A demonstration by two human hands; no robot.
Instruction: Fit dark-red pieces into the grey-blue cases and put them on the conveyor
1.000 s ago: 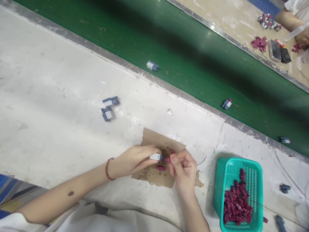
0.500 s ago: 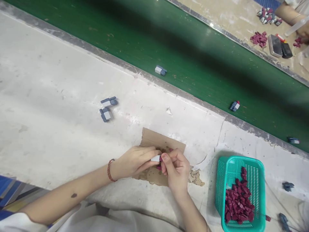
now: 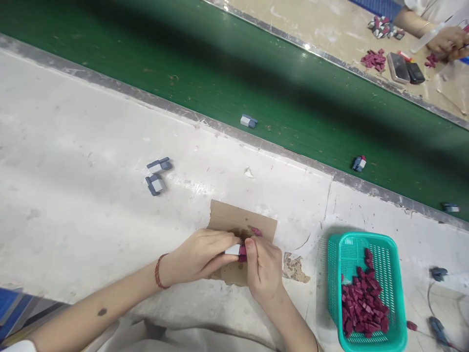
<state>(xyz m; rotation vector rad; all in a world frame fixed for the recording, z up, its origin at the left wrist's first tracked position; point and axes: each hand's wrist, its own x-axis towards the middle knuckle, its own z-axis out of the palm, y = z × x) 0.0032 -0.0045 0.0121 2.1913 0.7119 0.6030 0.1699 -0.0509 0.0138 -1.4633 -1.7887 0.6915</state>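
My left hand (image 3: pixel 203 255) pinches a small white-and-grey block (image 3: pixel 232 250) between thumb and fingers. The fingers of my right hand (image 3: pixel 266 270) are closed on a small dark red piece (image 3: pixel 242 251), which sits against the block's right end. Both hands are over a stained piece of brown cardboard (image 3: pixel 244 215). Another dark red piece (image 3: pixel 256 231) lies on that cardboard, just beyond my right fingers. My fingertips cover part of the two held pieces.
A green basket (image 3: pixel 397 293) with many dark red pieces (image 3: pixel 364 305) stands at right. Two grey-white blocks (image 3: pixel 157 176) lie on the table at left. Beyond runs a green conveyor belt (image 3: pixel 205 73) carrying several blocks. A co-worker's hand (image 3: pixel 449 43) is across it.
The dark red piece shows more clearly against the block's end, and my right fingers have closed in. Blocks on the belt have shifted right relative to the table. The camera view has moved slightly.
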